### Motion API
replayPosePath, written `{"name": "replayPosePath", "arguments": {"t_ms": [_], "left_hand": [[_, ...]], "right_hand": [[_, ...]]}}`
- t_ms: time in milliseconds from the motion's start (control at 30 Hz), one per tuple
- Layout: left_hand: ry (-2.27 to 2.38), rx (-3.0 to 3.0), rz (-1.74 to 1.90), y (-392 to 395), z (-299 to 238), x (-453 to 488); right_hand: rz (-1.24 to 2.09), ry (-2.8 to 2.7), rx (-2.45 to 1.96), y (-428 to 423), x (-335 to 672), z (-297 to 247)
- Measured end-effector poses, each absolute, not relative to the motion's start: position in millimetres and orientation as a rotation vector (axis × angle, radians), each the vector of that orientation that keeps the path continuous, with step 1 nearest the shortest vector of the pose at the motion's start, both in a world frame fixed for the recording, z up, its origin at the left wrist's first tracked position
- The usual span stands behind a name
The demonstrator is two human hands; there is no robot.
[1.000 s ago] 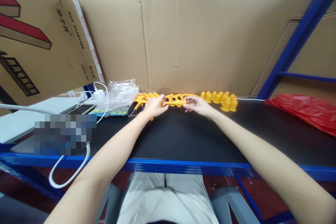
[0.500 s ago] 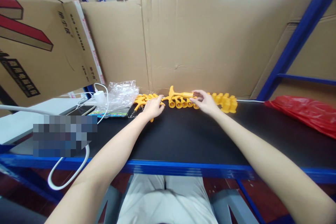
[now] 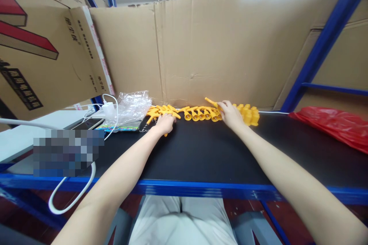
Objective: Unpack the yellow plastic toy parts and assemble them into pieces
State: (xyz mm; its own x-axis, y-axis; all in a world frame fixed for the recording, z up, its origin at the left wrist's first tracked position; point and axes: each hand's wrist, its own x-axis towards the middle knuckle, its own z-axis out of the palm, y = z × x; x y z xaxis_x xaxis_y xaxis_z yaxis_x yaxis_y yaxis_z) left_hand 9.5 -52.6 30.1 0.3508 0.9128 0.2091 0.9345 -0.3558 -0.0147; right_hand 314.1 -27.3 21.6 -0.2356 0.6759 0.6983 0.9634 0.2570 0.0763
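My left hand (image 3: 165, 123) is at the front of a pile of yellow branching plastic pieces (image 3: 153, 113). Its fingers curl down onto a yellow T-shaped piece, with part of it hidden beneath the hand. My right hand (image 3: 230, 115) closes round another yellow T-shaped piece (image 3: 211, 102), whose bar sticks out up and to the left. It is above the right end of a row of yellow pieces with round, hollow, cup-like ends (image 3: 196, 116) facing me. Just right of that hand, several yellow ribbed pieces (image 3: 253, 115) stand close together.
Behind the black tabletop (image 3: 198, 153) rises a cardboard wall (image 3: 230, 53). Clear plastic wrap (image 3: 130, 105), a white charger with cable (image 3: 108, 110) and a phone (image 3: 87, 124) lie left. A red plastic bag (image 3: 330, 124) is at right. Blue shelf posts (image 3: 324, 42) frame the sides.
My right hand has moved slightly right and turned the T-shaped piece, which lay level above the row and now tilts, mostly covered by the hand. My left hand has curled and shifted slightly left.
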Motion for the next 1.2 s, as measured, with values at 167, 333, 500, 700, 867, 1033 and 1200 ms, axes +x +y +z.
{"name": "replayPosePath", "arguments": {"t_ms": [167,333,500,700,867,1033,1200], "left_hand": [[-1.740,-2.463,-0.195,-52,32,10],[-1.736,-2.448,-0.150,-54,34,11],[-1.711,-2.452,-0.125,-54,36,9],[-1.710,-2.442,-0.042,-56,39,5],[-1.804,-2.410,0.072,-55,43,4],[-1.832,-2.393,0.158,-54,46,2],[-1.829,-2.401,0.095,-51,44,1]], "right_hand": [[-0.739,-2.112,-1.503,-18,313,10],[-0.604,-2.165,-1.505,-13,315,5],[-0.437,-2.138,-1.553,-14,320,8],[-0.441,-1.899,-1.692,-22,337,29],[-0.575,-1.606,-2.061,-33,360,49],[-0.462,-1.526,-2.417,-35,373,53],[-0.252,-1.600,-2.489,-32,372,52]]}}
